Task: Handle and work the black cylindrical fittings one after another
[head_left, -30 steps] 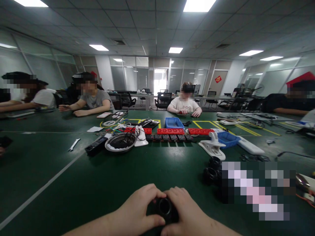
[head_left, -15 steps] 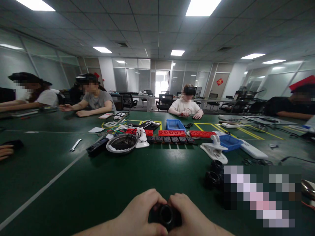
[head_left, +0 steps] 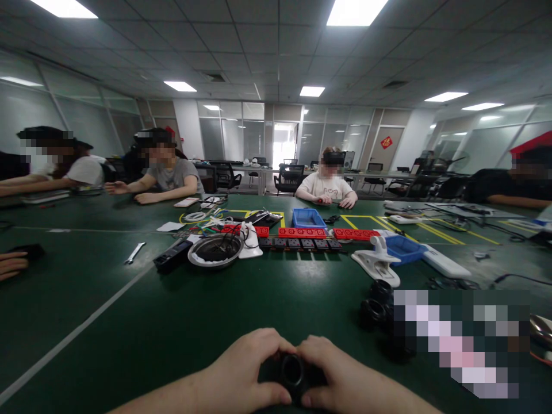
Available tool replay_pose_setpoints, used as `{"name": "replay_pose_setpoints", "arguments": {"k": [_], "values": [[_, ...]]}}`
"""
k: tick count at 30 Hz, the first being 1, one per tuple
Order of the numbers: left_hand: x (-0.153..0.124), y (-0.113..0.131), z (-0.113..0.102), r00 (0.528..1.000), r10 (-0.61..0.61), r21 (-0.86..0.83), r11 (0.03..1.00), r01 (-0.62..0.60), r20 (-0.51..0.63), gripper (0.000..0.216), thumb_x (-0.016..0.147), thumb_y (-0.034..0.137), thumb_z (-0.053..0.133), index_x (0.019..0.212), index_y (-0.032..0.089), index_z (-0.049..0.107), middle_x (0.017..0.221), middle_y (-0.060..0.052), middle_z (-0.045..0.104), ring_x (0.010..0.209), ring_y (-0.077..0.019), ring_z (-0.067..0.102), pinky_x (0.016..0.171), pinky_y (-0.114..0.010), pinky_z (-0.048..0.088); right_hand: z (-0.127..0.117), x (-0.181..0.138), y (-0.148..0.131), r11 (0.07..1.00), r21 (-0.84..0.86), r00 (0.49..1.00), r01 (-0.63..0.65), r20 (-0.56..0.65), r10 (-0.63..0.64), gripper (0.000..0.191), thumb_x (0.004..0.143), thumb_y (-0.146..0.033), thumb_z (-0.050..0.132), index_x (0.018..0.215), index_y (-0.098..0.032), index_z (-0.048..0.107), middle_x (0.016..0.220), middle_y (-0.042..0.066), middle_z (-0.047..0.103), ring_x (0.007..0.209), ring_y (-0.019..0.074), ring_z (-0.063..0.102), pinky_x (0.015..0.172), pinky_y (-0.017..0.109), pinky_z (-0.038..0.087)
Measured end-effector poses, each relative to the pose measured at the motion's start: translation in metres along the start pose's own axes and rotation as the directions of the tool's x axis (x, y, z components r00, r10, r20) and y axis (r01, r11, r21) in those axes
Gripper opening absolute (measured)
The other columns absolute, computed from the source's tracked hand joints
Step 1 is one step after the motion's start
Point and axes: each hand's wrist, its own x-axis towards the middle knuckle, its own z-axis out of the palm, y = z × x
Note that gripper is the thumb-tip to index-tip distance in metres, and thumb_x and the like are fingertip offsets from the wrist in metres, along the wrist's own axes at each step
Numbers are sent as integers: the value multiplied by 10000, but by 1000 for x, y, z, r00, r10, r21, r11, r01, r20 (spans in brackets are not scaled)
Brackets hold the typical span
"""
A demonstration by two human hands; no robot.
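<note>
Left edge: another person's hand (head_left: 12,265) rests by a dark object (head_left: 35,251); can't tell if it's gripping. Further back, a person in a white top (head_left: 86,171) sits at the green table (head_left: 181,333).

Next: open-end wrench (head_left: 135,253) lying alone near the pale table line (head_left: 86,325). Behind it, a person in grey (head_left: 175,175), one forearm on the table.

Then a long black box (head_left: 172,256), just beside a round metal bowl (head_left: 193,260) with dark contents and thin black leads. White stand (head_left: 249,244) at the bowl's right side.

Front centre: left hand (head_left: 252,368) curled, fingers on top, thumb low, grasping the black part (head_left: 295,376) from its left. Part sits between both hands, round opening facing the camera. Right hand (head_left: 330,365) mirrors that from the right, also grasping it. Underside is hidden; can't tell if it touches the table.

Beyond the hands: red socket strips (head_left: 302,232) in a row, black socket strip (head_left: 302,245) in front, blue tray (head_left: 308,217) behind. Person in white across the table (head_left: 328,184).

Right: black ring-ended parts (head_left: 373,312) near a pixelated patch, white clamp (head_left: 377,264) behind, second blue tray (head_left: 404,250), white bar (head_left: 446,263). Far right, a person in dark clothes (head_left: 491,187).
</note>
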Motion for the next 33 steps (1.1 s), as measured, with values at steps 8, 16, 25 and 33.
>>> {"name": "replay_pose_setpoints", "arguments": {"k": [8, 16, 25, 33], "values": [[3, -2, 20, 954, -219, 49, 971, 234, -206, 360, 596, 297, 756, 885, 188, 571, 823, 13, 532, 738, -169, 496, 642, -255, 375, 28, 14, 2, 974, -171, 960, -147, -263, 99, 395, 572, -488, 714, 715, -170, 527, 735, 9, 553, 688, 181, 479, 603, 276, 316], [3, -2, 18, 971, -170, -22, 985, 169, -170, 341, 641, 205, 711, 951, 211, 570, 869, 16, 538, 790, -164, 499, 694, -249, 388, 20, 6, -1, 991, -108, 967, -78, -249, 49, 468, 577, -423, 730, 937, -184, 552, 913, 37, 583, 826, 225, 497, 722, 332, 345], [3, -9, 10, 999, -40, -64, 997, 38, -37, 420, 662, 238, 726, 1051, 268, 570, 869, 30, 537, 794, -151, 514, 691, -225, 390, 4, 5, 4, 998, -51, 998, -25, -53, 22, 340, 583, -230, 746, 891, -189, 607, 836, -4, 564, 792, 177, 502, 692, 272, 353], [2, -3, 26, 959, -211, -19, 977, 211, -191, 349, 600, 233, 747, 902, 186, 579, 817, 20, 535, 751, -165, 504, 668, -255, 387, 33, 11, 1, 949, -272, 946, -161, -317, 70, 417, 542, -504, 716, 708, -176, 518, 717, 6, 550, 682, 185, 482, 618, 289, 303]]}}
